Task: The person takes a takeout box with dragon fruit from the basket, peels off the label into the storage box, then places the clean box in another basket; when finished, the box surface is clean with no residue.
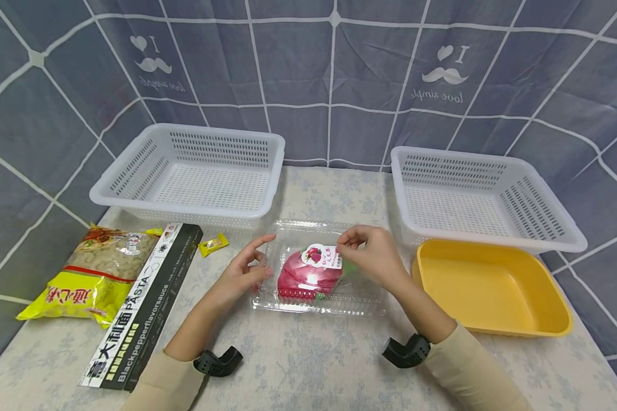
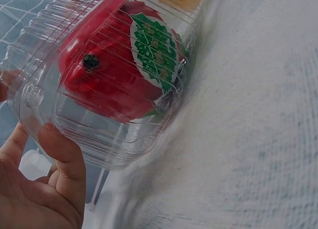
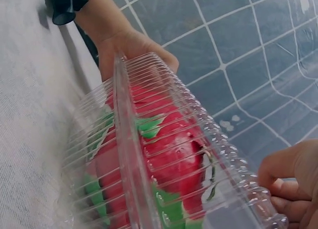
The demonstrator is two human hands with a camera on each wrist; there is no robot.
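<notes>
A clear plastic clamshell box (image 1: 362, 297) lies closed in the middle of the table. Inside it is a red dragon fruit (image 1: 303, 279) with green tips; a green leaf-shaped sticker (image 2: 154, 50) shows in the left wrist view. On the lid sits a white label (image 1: 321, 256) with a fruit picture. My right hand (image 1: 375, 254) pinches the label's right edge between thumb and forefinger, the other fingers curled. My left hand (image 1: 241, 277) rests against the box's left side, fingers loosely spread, the thumb near its corner (image 2: 39, 189).
Two white plastic baskets (image 1: 185, 200) (image 1: 485, 234) stand at the back left and back right. A yellow bin (image 1: 493, 285) sits at right. At left lie a pasta bag (image 1: 97, 268), a black-and-white pasta box (image 1: 149, 302) and a small yellow packet (image 1: 213, 244).
</notes>
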